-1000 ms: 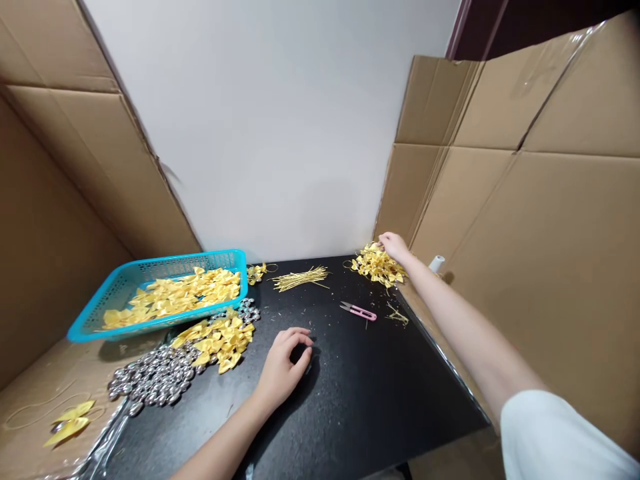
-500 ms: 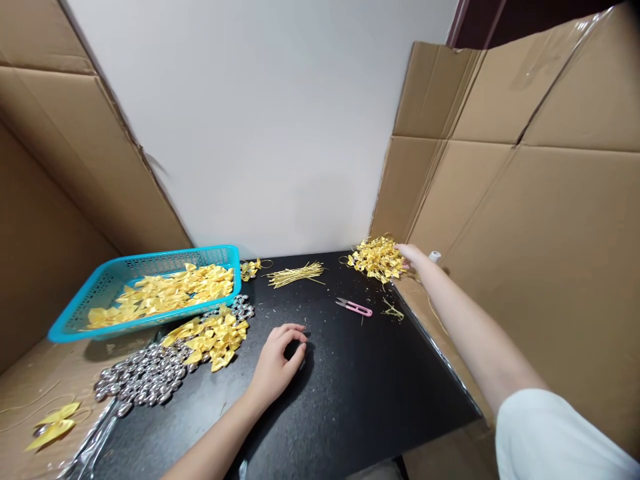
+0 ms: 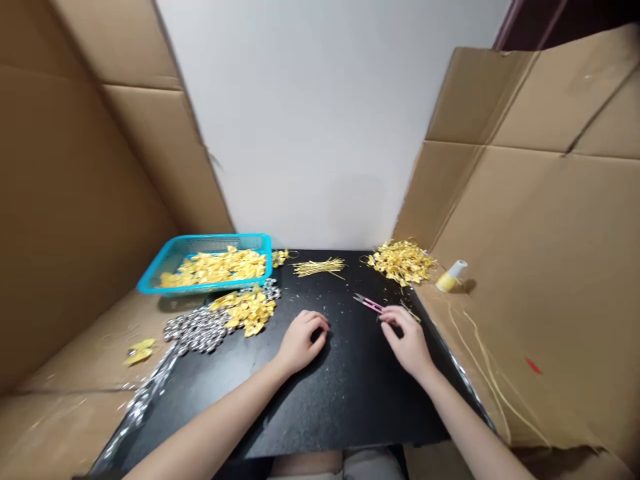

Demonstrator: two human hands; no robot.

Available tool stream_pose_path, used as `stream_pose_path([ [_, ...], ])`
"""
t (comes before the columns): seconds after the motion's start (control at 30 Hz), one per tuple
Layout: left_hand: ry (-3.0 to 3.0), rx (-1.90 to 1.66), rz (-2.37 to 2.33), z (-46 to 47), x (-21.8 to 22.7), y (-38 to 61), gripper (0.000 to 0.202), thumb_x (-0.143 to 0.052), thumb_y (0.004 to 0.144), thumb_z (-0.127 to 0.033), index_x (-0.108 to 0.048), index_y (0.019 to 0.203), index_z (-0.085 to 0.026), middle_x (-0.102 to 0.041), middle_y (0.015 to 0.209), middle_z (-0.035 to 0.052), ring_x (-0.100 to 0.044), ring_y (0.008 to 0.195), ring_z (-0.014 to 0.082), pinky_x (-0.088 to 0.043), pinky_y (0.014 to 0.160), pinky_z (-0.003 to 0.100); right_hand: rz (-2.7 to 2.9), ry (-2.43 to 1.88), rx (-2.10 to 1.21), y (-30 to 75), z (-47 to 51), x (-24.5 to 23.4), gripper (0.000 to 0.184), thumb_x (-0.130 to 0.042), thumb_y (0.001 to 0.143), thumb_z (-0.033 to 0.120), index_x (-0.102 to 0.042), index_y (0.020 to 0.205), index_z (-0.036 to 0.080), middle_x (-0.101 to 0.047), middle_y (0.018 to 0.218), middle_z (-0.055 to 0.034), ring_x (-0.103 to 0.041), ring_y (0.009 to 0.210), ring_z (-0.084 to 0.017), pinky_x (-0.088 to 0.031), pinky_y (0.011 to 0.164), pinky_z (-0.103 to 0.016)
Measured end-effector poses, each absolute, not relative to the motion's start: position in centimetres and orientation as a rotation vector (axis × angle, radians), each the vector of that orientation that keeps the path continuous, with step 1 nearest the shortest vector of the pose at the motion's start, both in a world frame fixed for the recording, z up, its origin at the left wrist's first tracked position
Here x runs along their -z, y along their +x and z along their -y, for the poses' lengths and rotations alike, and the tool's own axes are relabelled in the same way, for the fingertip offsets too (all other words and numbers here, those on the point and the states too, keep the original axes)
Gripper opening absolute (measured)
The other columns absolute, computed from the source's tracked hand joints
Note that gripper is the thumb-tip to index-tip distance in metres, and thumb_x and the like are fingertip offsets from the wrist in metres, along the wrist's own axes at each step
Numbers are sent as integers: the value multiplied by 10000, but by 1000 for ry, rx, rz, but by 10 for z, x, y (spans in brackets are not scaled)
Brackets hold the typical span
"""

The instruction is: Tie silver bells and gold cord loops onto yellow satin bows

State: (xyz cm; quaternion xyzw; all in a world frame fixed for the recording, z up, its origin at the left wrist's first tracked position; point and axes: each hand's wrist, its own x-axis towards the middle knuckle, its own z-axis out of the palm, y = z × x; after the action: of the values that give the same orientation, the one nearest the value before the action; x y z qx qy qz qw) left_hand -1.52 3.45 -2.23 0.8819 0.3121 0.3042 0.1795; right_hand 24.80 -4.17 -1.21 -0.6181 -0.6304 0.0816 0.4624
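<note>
My left hand (image 3: 302, 343) rests on the black tabletop (image 3: 335, 387), loosely curved, with thumb and fingers apart and nothing visible in it. Just below the handle end of the pink thread snips (image 3: 371, 304) is my right hand (image 3: 410, 341). Its fingers are bent and the thumb stands apart; I cannot tell whether the fingertips touch the snips. A bundle of gold ties (image 3: 319, 267) lies farther back between the hands. At the back right is a heap of finished-looking yellow bows with loops (image 3: 403, 261).
A turquoise basket (image 3: 150, 275) of yellow bows stands at the left. Before it lie silver beads (image 3: 197, 330) and more yellow bows (image 3: 253, 313). One bow (image 3: 140, 351) lies on the left cardboard. A thread spool (image 3: 451, 277) stands right; cardboard walls (image 3: 540, 220) flank the table.
My right hand has come back from the heap of bows at the back right to beside the snips. My left hand keeps its pose. The view has turned to the right.
</note>
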Motion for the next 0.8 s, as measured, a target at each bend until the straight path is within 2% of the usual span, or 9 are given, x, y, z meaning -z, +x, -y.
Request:
stream_pose_path([
  [0.1, 2572, -801, -877, -30, 22, -12, 148, -534, 799, -112, -633, 835, -216, -695, 917, 49, -597, 901, 204, -471, 832, 345, 1728, -1397, -185, 228, 45, 38, 127, -538, 843, 221, -661, 810, 221, -679, 1001, -85, -643, 977, -246, -516, 893, -429],
  [0.3, 2644, -806, -978, -27, 25, -10, 152, -525, 796, -120, -641, 823, -214, -685, 825, 50, -593, 838, 209, -462, 773, 340, 1749, -1342, -169, 232, 37, 41, 143, -515, 836, 196, -642, 778, 224, -666, 904, -76, -636, 901, -246, -516, 867, -449],
  [0.53, 2622, -921, -1349, -34, 19, -29, 142, -528, 833, -151, -645, 876, -219, -713, 947, 40, -610, 941, 197, -463, 856, 321, 1692, -1341, -164, 234, 40, 46, 131, -511, 840, 211, -624, 776, 227, -651, 871, -66, -630, 883, -240, -524, 829, -419],
  [0.6, 2569, -973, -1578, -40, 12, -45, 163, -530, 847, -187, -658, 945, -212, -699, 1047, 73, -594, 1022, 234, -435, 923, 369, 1694, -1341, -178, 233, 41, 46, 137, -505, 849, 207, -618, 774, 227, -648, 874, -67, -629, 874, -235, -529, 799, -400],
  [0.7, 2388, -1035, -2018, -49, 1, -72, 338, -511, 877, -322, -633, 1133, -139, -617, 1185, 196, -523, 1130, 365, -381, 944, 505, 1698, -1350, -212, 230, 44, 46, 142, -499, 858, 199, -612, 777, 227, -646, 879, -72, -627, 869, -233, -530, 760, -379],
  [0.73, 2334, -1015, -2131, -51, -2, -78, 388, -505, 874, -363, -634, 1137, -108, -608, 1168, 227, -518, 1110, 401, -382, 906, 533, 1698, -1356, -221, 229, 45, 45, 143, -498, 859, 196, -612, 778, 227, -647, 879, -73, -626, 870, -234, -529, 757, -377],
  [0.8, 2295, -916, -2244, -53, -5, -87, 397, -505, 861, -416, -676, 1039, -105, -632, 1061, 217, -537, 1050, 412, -403, 841, 511, 1692, -1383, -213, 229, 45, 43, 133, -503, 851, 196, -614, 785, 228, -651, 886, -72, -624, 887, -239, -525, 782, -385],
])
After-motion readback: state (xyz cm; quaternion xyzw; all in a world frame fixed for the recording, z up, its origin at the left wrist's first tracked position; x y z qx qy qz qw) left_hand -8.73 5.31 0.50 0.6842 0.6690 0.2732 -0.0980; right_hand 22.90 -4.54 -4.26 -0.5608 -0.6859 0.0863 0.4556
